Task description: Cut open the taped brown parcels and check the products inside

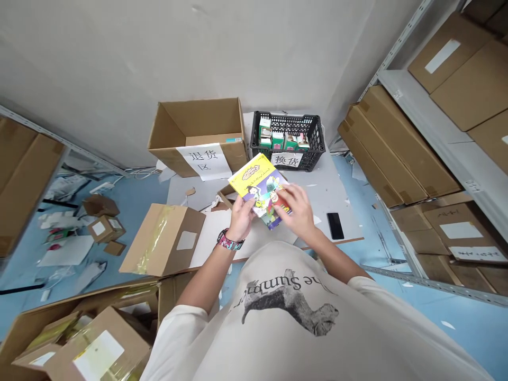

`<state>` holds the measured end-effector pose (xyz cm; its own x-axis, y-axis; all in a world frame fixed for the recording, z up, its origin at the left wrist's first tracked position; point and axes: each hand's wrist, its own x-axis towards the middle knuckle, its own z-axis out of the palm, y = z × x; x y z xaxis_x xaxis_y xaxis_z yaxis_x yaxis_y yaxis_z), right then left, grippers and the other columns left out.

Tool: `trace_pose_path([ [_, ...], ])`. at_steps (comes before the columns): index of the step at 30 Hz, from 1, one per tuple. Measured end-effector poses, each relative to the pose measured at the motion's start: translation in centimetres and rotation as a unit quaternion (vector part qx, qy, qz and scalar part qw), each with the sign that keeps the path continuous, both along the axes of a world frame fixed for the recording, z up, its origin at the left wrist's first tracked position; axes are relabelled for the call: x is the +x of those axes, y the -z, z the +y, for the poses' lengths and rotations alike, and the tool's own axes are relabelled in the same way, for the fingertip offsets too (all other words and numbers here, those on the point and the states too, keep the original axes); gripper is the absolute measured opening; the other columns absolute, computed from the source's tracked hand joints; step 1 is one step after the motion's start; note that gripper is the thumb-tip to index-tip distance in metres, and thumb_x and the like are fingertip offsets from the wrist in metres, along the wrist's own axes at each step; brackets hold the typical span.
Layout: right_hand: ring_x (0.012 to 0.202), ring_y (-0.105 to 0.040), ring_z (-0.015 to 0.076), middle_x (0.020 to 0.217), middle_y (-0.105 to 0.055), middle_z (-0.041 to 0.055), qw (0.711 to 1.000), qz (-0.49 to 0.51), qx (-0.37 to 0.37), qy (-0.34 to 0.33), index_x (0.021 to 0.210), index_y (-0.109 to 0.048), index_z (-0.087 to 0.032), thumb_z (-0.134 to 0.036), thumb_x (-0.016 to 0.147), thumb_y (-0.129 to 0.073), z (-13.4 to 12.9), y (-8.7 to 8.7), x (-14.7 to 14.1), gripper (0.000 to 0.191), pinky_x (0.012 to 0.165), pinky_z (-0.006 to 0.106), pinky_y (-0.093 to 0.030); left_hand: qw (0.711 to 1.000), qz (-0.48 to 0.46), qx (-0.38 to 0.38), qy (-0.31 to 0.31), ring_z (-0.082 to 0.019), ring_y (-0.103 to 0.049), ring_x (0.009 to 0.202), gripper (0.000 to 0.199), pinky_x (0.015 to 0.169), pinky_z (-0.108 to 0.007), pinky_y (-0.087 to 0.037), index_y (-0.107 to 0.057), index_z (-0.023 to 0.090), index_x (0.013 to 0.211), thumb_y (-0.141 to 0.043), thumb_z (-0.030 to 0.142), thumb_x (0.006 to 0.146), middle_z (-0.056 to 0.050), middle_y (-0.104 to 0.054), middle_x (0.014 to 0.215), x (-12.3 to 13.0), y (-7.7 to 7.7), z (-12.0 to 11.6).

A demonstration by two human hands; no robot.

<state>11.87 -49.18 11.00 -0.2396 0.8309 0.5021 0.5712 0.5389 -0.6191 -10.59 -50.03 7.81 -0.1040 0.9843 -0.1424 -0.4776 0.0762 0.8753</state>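
item: yellow illustrated book (254, 182), held over the table top (329, 196), clasped at its lower edge by left hand (241, 218), right hand (296, 209) closed across its cover; nearby: black plastic crate (288, 117) of small boxes (277, 140), smartphone (335, 226), open cardboard carton (198, 119)

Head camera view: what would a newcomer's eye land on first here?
The yellow cartoon-covered book stands out first, at the centre, held between the left hand and right hand. Just beyond it are an open cardboard box bearing a paper sign and a black plastic crate of small green-and-white boxes.
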Motion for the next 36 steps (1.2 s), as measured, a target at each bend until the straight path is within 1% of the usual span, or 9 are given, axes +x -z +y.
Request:
trace_pose_path([
  [3, 0.129, -0.079, 0.0373, 0.139, -0.082, 0.0162, 0.977, 0.109, -0.18, 0.027, 0.156, -0.072, -0.027, -0.051, 0.105, -0.079, 1.7, 0.2, 1.8, 0.057, 0.104, 0.058, -0.072, 0.999, 0.034, 0.022, -0.02, -0.033, -0.081, 0.125, 0.056, 0.103, -0.045, -0.07, -0.074, 0.024, 0.131, -0.097, 0.054, 0.089, -0.012, -0.083, 0.139, -1.4, 0.1, 0.1],
  [6, 0.081, -0.082, 0.0264, 0.101, -0.086, 0.0082, 0.89, 0.206, -0.401, -0.068, 0.146, -0.072, -0.024, -0.061, 0.1, -0.08, 1.9, 0.9, 1.8, 0.06, 0.063, 0.037, -0.07, 0.997, 0.063, 0.033, -0.034, -0.033, -0.082, 0.125, 0.053, 0.105, -0.048, -0.07, -0.074, 0.024, 0.132, -0.092, 0.055, 0.093, -0.013, -0.083, 0.139, -2.0, 0.3, 0.2],
  [8, 0.065, -0.078, 0.0218, 0.092, -0.084, 0.0044, 0.841, 0.253, -0.468, -0.097, 0.138, -0.071, -0.024, -0.065, 0.095, -0.082, 1.4, 1.4, 0.9, 0.06, 0.051, 0.03, -0.061, 0.996, 0.075, 0.036, -0.043, -0.034, -0.081, 0.127, 0.052, 0.107, -0.049, -0.07, -0.073, 0.024, 0.133, -0.089, 0.057, 0.097, -0.013, -0.082, 0.14, -2.2, 0.4, 0.2],
  [14, 0.057, -0.072, 0.0152, 0.099, -0.083, 0.0022, 0.835, 0.339, -0.432, -0.036, 0.134, -0.069, -0.027, -0.07, 0.091, -0.083, 0.7, 2.1, -1.9, 0.063, 0.047, 0.027, -0.057, 0.993, 0.11, 0.043, -0.005, -0.033, -0.08, 0.132, 0.058, 0.105, -0.047, -0.072, -0.068, 0.025, 0.143, -0.09, 0.054, 0.097, -0.014, -0.08, 0.147, -2.4, 0.0, -0.5],
  [18, 0.061, -0.073, 0.0155, 0.106, -0.082, 0.0041, 0.847, 0.355, -0.396, -0.016, 0.139, -0.067, -0.028, -0.072, 0.095, -0.079, 1.4, 2.2, -2.7, 0.063, 0.052, 0.028, -0.061, 0.987, 0.125, -0.019, 0.1, -0.026, -0.087, 0.098, 0.077, 0.08, -0.038, -0.075, -0.055, 0.027, 0.163, -0.088, 0.052, 0.098, -0.012, -0.083, 0.133, -2.9, -0.4, -1.4],
  [21, 0.063, -0.075, 0.0163, 0.108, -0.082, 0.005, 0.842, 0.359, -0.402, -0.021, 0.139, -0.067, -0.027, -0.073, 0.095, -0.08, 2.0, 2.2, -3.3, 0.065, 0.054, 0.029, -0.062, 0.983, 0.123, -0.057, 0.12, -0.018, -0.084, 0.073, 0.085, 0.067, -0.031, -0.071, -0.047, 0.027, 0.171, -0.084, 0.054, 0.1, -0.01, -0.083, 0.126, -3.7, -0.9, -1.7],
  [26, 0.066, -0.078, 0.0175, 0.112, -0.084, 0.0058, 0.821, 0.356, -0.441, -0.06, 0.139, -0.068, -0.026, -0.075, 0.092, -0.084, 2.8, 2.2, -4.9, 0.07, 0.057, 0.029, -0.064, 0.991, 0.095, -0.064, 0.074, -0.013, -0.079, 0.067, 0.086, 0.064, -0.026, -0.068, -0.057, 0.026, 0.168, -0.092, 0.055, 0.095, -0.008, -0.084, 0.119, -7.0, -1.4, -0.5],
  [29, 0.067, -0.078, 0.017, 0.108, -0.085, 0.0056, 0.828, 0.345, -0.435, -0.079, 0.145, -0.07, -0.025, -0.073, 0.094, -0.083, 3.3, 2.2, -5.8, 0.07, 0.061, 0.031, -0.066, 0.994, 0.081, -0.067, 0.022, -0.013, -0.079, 0.068, 0.08, 0.063, -0.024, -0.067, -0.068, 0.024, 0.157, -0.098, 0.054, 0.09, -0.008, -0.085, 0.111, -10.2, -1.5, 1.5],
  [36, 0.069, -0.076, 0.017, 0.103, -0.085, 0.006, 0.842, 0.336, -0.418, -0.059, 0.136, -0.077, -0.024, -0.064, 0.094, -0.084, 3.8, 2.3, -6.2, 0.059, 0.065, 0.033, -0.066, 0.987, 0.095, -0.065, -0.111, -0.007, -0.073, 0.062, 0.049, 0.06, -0.016, -0.062, -0.074, 0.022, 0.13, -0.097, 0.041, 0.091, -0.004, -0.084, 0.102, -16.8, -2.3, 10.3],
])
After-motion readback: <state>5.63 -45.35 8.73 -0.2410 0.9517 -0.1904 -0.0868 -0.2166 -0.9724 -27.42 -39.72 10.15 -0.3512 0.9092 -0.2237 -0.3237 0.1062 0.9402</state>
